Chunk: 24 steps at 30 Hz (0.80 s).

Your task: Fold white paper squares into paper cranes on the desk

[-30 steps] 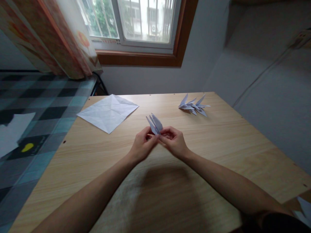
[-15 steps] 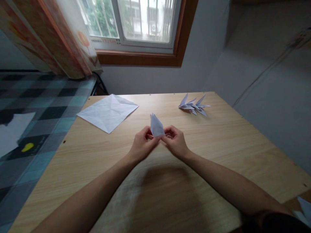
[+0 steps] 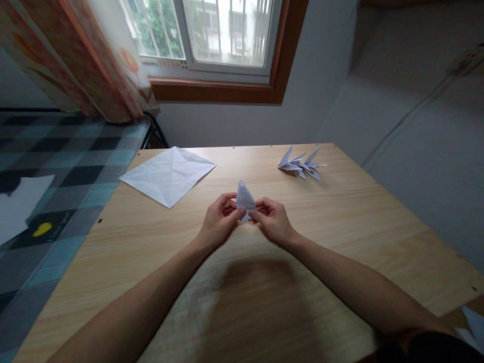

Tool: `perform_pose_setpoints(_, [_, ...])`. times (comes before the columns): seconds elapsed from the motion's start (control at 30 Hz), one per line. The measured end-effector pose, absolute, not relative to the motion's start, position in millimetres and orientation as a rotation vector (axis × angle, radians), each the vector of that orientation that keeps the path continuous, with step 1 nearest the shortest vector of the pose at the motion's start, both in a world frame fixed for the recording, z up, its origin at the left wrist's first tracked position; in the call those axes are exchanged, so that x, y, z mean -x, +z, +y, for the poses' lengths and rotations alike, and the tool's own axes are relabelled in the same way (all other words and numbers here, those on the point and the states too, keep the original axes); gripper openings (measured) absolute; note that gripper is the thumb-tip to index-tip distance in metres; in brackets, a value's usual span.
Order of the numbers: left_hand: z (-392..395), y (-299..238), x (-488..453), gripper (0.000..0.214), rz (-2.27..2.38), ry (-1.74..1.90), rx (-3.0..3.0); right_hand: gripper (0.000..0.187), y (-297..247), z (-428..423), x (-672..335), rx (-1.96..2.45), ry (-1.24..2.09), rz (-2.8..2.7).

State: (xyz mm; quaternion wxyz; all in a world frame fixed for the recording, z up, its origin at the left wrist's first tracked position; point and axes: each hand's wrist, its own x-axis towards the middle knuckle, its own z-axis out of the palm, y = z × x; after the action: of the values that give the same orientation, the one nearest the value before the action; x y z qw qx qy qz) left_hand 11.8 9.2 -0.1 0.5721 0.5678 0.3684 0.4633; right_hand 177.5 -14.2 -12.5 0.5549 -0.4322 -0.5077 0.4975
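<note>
A small piece of folded white paper (image 3: 245, 197) stands upright between my hands, its pointed end up. My left hand (image 3: 222, 217) pinches its lower left side with thumb and fingers. On the lower right side, my right hand (image 3: 273, 217) grips it the same way. Both thumbs lie on the near face, and the fingers behind are partly hidden. Beyond my left hand, a creased white paper sheet (image 3: 170, 176) lies unfolded on the table. Several pointed folded paper pieces (image 3: 302, 165) sit together past my right hand.
The wooden table (image 3: 340, 242) fills the middle. A bed with a checked cover (image 3: 86, 176) adjoins its left side, with white paper (image 3: 26, 204) on it. Behind are a window (image 3: 227, 35) and a curtain (image 3: 75, 55). More white paper (image 3: 472, 325) shows at the lower right.
The folded paper has turned in my hands and now shows a broader face with a single point. My thumbs have moved apart, baring its lower edge.
</note>
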Motion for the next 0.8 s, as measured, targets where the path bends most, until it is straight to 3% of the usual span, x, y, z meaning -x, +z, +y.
perform_pose_setpoints(0.1, [9.1, -0.5, -10.4, 0.022, 0.915, 1.072, -1.440, 0.028, -12.1, -15.7, -177.2, 1.020, 1.181, -1.262])
perform_pose_setpoints(0.5, [-0.1, 4.6, -10.8, 0.022, 0.913, 0.826, -1.716, 0.029, -20.6, -12.0, -181.1, 1.028, 0.967, -1.197])
perform_pose_setpoints(0.8, [7.5, 0.5, -10.1, 0.030, 0.988, 1.036, -1.502, 0.040, -13.6, -13.1, -175.8, 0.971, 1.135, -1.223])
